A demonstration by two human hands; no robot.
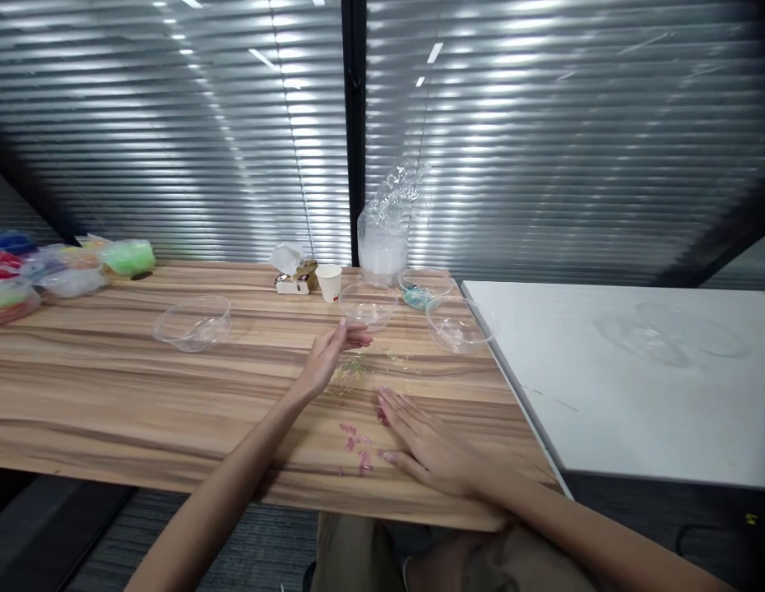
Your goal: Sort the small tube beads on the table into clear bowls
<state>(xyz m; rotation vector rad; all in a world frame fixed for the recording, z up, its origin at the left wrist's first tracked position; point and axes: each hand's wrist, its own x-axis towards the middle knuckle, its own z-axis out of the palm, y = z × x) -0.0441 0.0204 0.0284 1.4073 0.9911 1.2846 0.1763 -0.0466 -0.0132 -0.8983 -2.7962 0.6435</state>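
Observation:
My left hand (326, 353) is raised over the wooden table (234, 411), fingers stretched out to the right near a clear bowl (368, 307). Beneath and beside it lie scattered yellow-green bits (351, 368). My right hand (423, 440) rests low on the table with its fingers extended, touching or partly covering some pink-red pieces (381, 416). More pink pieces (350, 442) lie just left of it, near the front edge. No object shows in the grasp of either hand.
Clear bowls stand at left (194, 325) and right (460, 325); another holds teal bits (416, 296). A paper cup (329, 282), tissue pack (293, 284) and bagged stack (382, 251) stand behind. Colourful bags (128, 257) lie far left. A white table (605, 411) adjoins at right.

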